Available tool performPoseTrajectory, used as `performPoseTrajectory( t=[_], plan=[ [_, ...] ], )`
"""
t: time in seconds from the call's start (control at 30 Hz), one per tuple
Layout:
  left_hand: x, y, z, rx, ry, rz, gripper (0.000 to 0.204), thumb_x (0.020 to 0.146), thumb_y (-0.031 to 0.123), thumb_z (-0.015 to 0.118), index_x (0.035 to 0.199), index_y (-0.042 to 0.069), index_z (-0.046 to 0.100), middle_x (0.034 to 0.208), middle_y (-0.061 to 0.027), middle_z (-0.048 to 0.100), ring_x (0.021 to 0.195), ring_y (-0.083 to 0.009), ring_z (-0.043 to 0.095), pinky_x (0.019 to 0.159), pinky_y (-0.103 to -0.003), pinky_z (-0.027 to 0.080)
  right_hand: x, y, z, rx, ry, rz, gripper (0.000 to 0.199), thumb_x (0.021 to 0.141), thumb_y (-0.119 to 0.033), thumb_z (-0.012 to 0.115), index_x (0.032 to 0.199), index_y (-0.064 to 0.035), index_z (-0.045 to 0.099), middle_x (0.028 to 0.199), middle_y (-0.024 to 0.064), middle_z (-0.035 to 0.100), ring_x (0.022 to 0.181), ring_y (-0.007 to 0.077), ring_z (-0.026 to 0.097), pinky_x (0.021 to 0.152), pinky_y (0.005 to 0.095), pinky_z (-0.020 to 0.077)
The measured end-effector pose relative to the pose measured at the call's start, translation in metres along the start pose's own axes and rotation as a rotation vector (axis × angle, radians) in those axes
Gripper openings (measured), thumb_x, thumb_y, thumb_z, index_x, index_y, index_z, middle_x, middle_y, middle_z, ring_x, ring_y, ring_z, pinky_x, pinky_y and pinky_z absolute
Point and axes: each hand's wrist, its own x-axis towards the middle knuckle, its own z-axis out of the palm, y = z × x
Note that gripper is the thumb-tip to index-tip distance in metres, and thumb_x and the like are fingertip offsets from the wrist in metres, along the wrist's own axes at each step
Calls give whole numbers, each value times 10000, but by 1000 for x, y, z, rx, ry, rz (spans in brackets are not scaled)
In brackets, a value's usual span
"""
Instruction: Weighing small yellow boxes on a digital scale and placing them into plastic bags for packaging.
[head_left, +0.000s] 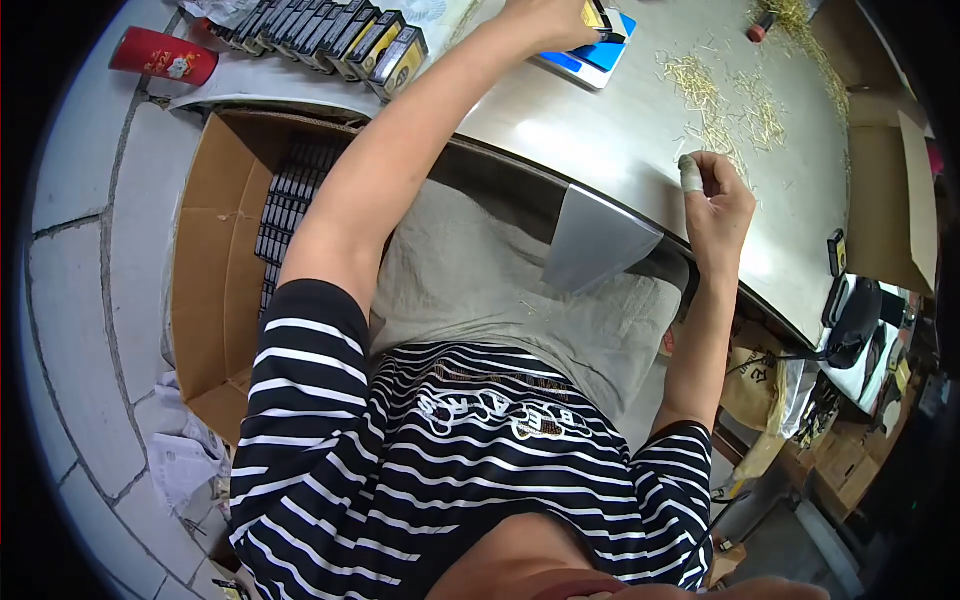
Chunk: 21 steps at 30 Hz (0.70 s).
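1. The left hand (545, 18) reaches far across the steel table (600, 130) to its far edge, fingers closed around a small yellow-and-black box (597, 17), held right over the blue scale (590, 55).
2. The right hand (715, 200) rests at the table's near edge, fingers loosely curled, a taped fingertip (690, 175) raised; whether it pinches anything I cannot tell.
3. The scatter of thin straw-coloured sticks (720, 105) lies just beyond the right hand, toward the far right corner, much nearer to it than to the left hand.
4. A row of matching boxes (330, 35) stands at the far left corner, above an open carton (225, 250) on the floor.
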Motion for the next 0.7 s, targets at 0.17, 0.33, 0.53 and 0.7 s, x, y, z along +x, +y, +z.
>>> performPoseTrajectory(
  t=[0.17, 0.33, 0.53, 0.7],
  plan=[
    [10, -26, -24, -203, 329, 141, 619, 763, 362, 724, 1192, -45, 543, 1195, -245, 551, 1131, -349, 531, 982, -379, 414, 8, 3, 1, 9, 55, -38, 96, 890, -83, 649, 908, 11, 639, 756, -44, 580, 677, 19, 483, 624, 174, 410],
    [10, -45, -97, -198, 303, 91, 528, 767, 254, 698, 1151, -82, 566, 1122, -243, 611, 1062, -323, 585, 933, -352, 449, 15, 8, -15, -359, 163, -26, 186, 883, -156, 677, 983, 0, 661, 736, -25, 574, 635, 46, 447, 576, 208, 392],
    [-8, -72, -113, -173, 232, 108, 423, 777, 172, 682, 1105, -81, 598, 1087, -197, 638, 1054, -264, 598, 900, -346, 467, -12, 15, -21, -201, 228, -29, 175, 876, -153, 682, 974, -8, 674, 770, -1, 611, 635, 60, 456, 581, 219, 399],
    [-8, -81, -99, -134, 177, 62, 363, 790, 177, 684, 1054, -66, 632, 1034, -178, 659, 1000, -235, 621, 836, -350, 500, -33, 33, -9, -198, 211, -134, 107, 866, -86, 667, 934, -6, 646, 731, 52, 580, 597, 101, 468, 562, 230, 404]
  ],
)
